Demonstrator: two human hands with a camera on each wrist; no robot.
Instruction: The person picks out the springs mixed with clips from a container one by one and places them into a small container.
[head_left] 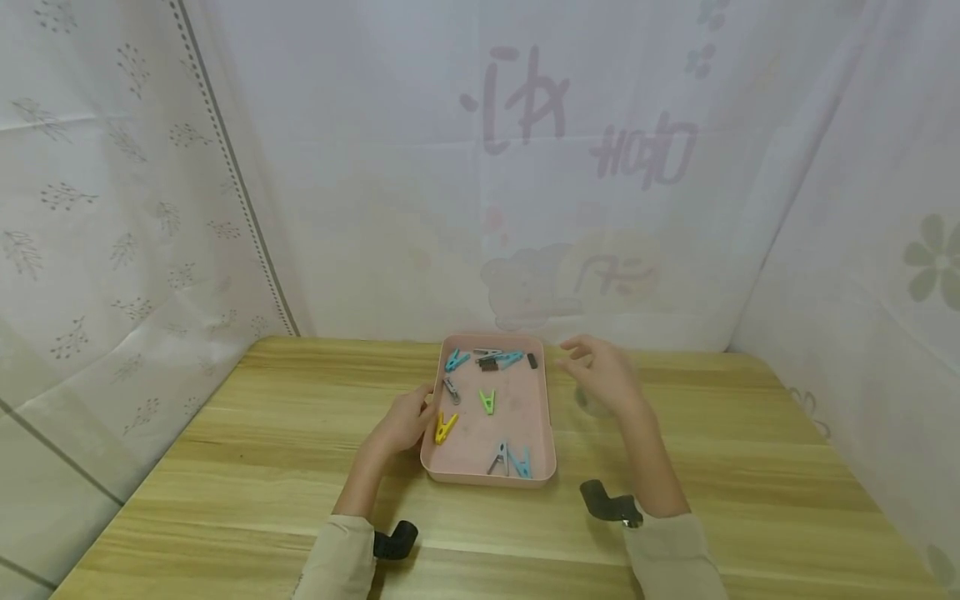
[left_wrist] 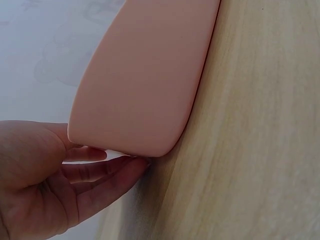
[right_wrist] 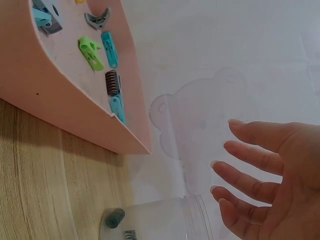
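Two pale sleeves (head_left: pixel 675 558) are lying closest, behind the hands, a black mount (head_left: pixel 396 542) jutting inward at each wrist. The left hand (head_left: pixel 405 421) is touching the side of the pink tray (head_left: pixel 487 479) with its fingers; the wall is hiding part of it, so I cannot tell whether it is gripping. The tray is resting on the wooden table (head_left: pixel 247 467), between both hands. The right hand (head_left: pixel 603 375) is hanging released, fingers apart and holding nothing, just right of the tray. Below it a clear jar (right_wrist: pixel 160 220) is standing upright, with a dark green piece (right_wrist: pixel 115 218) lying inside.

Nearest the left hand, a grey clip (head_left: pixel 451 391) and a yellow clip (head_left: pixel 446 427) are lying along the tray's wall; a green clip (head_left: pixel 487 402) is lying farther right. Beyond that hand, a blue clip (head_left: pixel 457 360) and a brown ridged piece (head_left: pixel 489 364) are lying, while a black piece (head_left: pixel 532 360) is lying nearest the right hand. Nearer the sleeves, a light blue clip (head_left: pixel 521 462) is lying.
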